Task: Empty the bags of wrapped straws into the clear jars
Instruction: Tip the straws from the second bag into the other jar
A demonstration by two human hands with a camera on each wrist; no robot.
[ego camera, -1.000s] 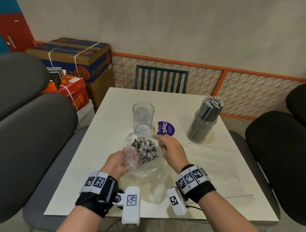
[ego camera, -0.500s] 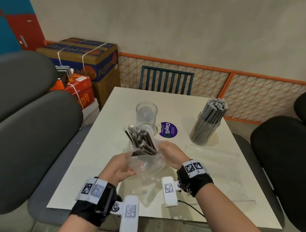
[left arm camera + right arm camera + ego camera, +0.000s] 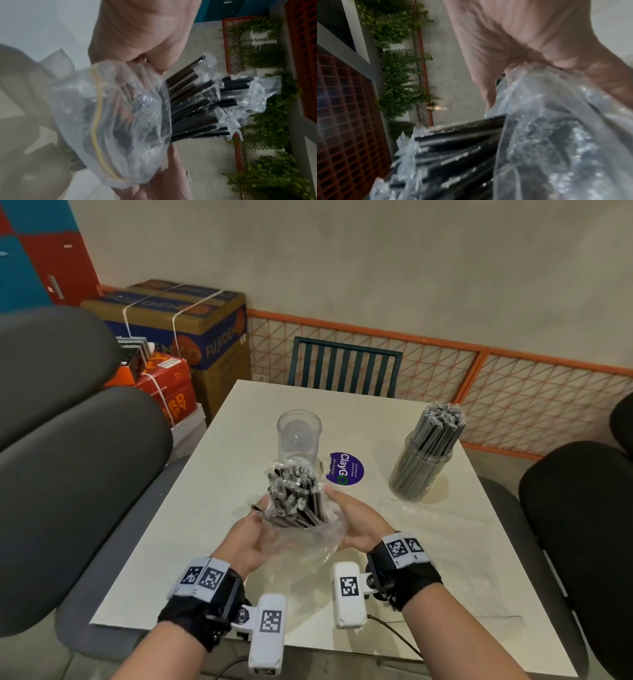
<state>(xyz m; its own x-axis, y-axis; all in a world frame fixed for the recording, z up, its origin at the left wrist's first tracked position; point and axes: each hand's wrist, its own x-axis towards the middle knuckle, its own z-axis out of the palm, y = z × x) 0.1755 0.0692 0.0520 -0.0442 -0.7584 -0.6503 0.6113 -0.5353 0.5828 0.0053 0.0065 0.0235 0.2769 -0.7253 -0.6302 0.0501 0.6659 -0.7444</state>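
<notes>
Bagged black straws (image 3: 297, 497) before empty jar (image 3: 298, 435).

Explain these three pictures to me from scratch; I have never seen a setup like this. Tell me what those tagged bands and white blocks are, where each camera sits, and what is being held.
No machine here: a person works with bare hands, wearing wrist bands with printed markers and white camera blocks. The wide picture comes from a camera on the head, looking down at a white table. The other two come from the wrist cameras, looking along each palm, so they appear tilted and blurred.

The left hand and right hand grip a clear plastic bag between them, with black wrapped straws sticking out of its mouth. Behind it stands an empty clear jar; to the right, a jar already full of straws, and a purple round sticker between the jars.
</notes>
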